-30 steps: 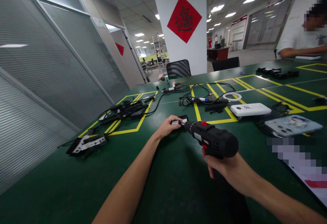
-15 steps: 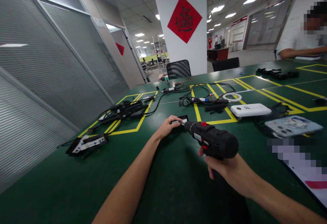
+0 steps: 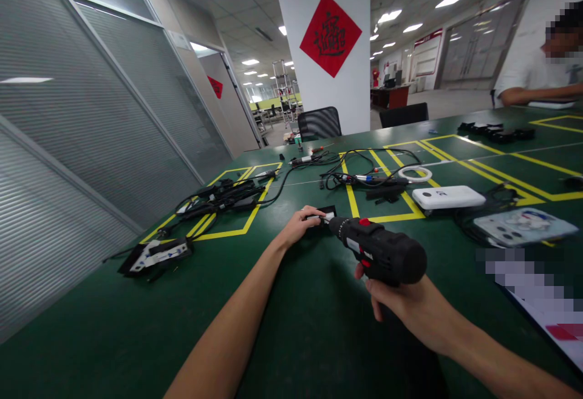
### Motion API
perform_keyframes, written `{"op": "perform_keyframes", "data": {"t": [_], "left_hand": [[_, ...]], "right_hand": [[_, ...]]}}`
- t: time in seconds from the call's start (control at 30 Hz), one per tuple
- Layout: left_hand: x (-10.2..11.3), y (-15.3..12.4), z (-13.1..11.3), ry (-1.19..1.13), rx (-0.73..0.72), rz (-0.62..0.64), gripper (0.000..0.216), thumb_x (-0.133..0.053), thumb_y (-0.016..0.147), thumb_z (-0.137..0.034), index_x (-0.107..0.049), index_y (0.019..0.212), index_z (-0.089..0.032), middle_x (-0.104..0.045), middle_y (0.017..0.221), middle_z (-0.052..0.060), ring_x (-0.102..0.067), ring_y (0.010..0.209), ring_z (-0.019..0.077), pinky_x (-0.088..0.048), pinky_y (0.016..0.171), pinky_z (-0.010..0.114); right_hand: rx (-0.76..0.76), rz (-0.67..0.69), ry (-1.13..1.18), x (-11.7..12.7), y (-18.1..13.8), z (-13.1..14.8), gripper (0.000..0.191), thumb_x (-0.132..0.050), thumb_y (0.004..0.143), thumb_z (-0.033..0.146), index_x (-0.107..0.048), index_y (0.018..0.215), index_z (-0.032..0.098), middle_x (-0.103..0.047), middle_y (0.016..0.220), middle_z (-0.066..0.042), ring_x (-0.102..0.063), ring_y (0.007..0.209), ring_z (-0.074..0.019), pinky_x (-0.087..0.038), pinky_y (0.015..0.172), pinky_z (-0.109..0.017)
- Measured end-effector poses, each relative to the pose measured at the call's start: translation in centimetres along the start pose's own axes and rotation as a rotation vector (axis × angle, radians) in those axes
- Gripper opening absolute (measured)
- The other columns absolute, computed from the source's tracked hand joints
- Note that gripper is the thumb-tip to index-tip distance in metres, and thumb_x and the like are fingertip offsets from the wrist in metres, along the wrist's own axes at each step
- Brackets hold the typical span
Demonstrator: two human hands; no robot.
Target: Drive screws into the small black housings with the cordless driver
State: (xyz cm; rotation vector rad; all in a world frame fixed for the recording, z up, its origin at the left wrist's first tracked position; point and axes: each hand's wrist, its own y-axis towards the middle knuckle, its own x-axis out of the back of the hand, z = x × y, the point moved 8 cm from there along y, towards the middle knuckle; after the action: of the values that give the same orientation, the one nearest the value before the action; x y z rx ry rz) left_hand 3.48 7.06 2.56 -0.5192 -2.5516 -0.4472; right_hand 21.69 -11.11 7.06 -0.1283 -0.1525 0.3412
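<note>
My right hand (image 3: 396, 299) is wrapped round the grip of a black cordless drill (image 3: 380, 250) with red accents, its chuck pointing forward and left. The drill's bit meets, or nearly meets, a small black-and-white part (image 3: 328, 212) on the green table (image 3: 291, 289). My left hand (image 3: 303, 226) grips that part from the left, fingers bent over its top. Those fingers and the chuck cover much of the part, so its exact kind cannot be made out.
Bundled black cables (image 3: 228, 195) lie to the left, near a black-and-white assembly (image 3: 159, 254). A white power bank (image 3: 449, 197), a phone (image 3: 523, 226) and a white ring (image 3: 414, 173) are on the right. Another person (image 3: 532, 77) sits at the far right.
Both hands, the drill and the part keep almost the same position. The whole view has shifted very slightly.
</note>
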Motion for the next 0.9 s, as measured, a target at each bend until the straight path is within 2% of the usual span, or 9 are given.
{"op": "perform_keyframes", "data": {"t": [0.23, 0.33, 0.5, 0.67, 0.9], "left_hand": [[0.06, 0.04, 0.03, -0.006, 0.009, -0.007, 0.027, -0.052, 0.076, -0.025, -0.067, 0.098, -0.020, -0.058, 0.105, 0.005, -0.051, 0.103, 0.0214, -0.035, 0.096, 0.035], [0.10, 0.08, -0.11, 0.002, 0.014, -0.013, 0.027, -0.051, 0.077, -0.027, -0.068, 0.097, -0.020, -0.058, 0.104, 0.005, -0.051, 0.103, 0.0219, -0.035, 0.097, 0.036], [0.09, 0.03, -0.21, 0.016, 0.024, -0.013, 0.027, -0.052, 0.076, -0.026, -0.068, 0.098, -0.020, -0.059, 0.104, 0.005, -0.051, 0.103, 0.0216, -0.036, 0.096, 0.036], [0.08, 0.00, -0.16, 0.000, 0.009, -0.007, 0.027, -0.056, 0.075, -0.028, -0.068, 0.098, -0.021, -0.059, 0.105, 0.005, -0.051, 0.103, 0.0222, -0.037, 0.095, 0.036], [0.16, 0.20, 0.21, -0.004, 0.012, -0.023, 0.027, -0.051, 0.079, -0.032, -0.068, 0.096, -0.020, -0.059, 0.103, 0.006, -0.052, 0.103, 0.0221, -0.036, 0.096, 0.036]], "right_hand": [[0.017, 0.015, -0.001, 0.07, 0.16, -0.42, 0.005, -0.049, 0.083, 0.022, -0.051, 0.085, 0.018, -0.053, 0.064, 0.005, -0.052, 0.056, -0.0105, -0.042, 0.058, -0.025], [0.017, 0.010, 0.021, 0.08, 0.01, -0.11, 0.007, -0.049, 0.081, 0.021, -0.051, 0.088, 0.018, -0.054, 0.070, 0.004, -0.053, 0.056, -0.0103, -0.043, 0.057, -0.025], [0.003, 0.003, 0.033, -0.01, -0.02, 0.30, 0.015, -0.050, 0.080, 0.018, -0.049, 0.095, 0.018, -0.052, 0.062, 0.006, -0.050, 0.054, -0.0111, -0.041, 0.054, -0.025], [0.013, 0.003, 0.025, 0.05, 0.03, 0.12, 0.012, -0.049, 0.080, 0.019, -0.049, 0.093, 0.018, -0.053, 0.065, 0.005, -0.052, 0.055, -0.0110, -0.042, 0.056, -0.026], [0.037, 0.020, 0.015, 0.23, 0.05, -0.49, 0.006, -0.048, 0.083, 0.023, -0.050, 0.087, 0.019, -0.055, 0.067, 0.004, -0.053, 0.056, -0.0115, -0.042, 0.058, -0.026]]}}
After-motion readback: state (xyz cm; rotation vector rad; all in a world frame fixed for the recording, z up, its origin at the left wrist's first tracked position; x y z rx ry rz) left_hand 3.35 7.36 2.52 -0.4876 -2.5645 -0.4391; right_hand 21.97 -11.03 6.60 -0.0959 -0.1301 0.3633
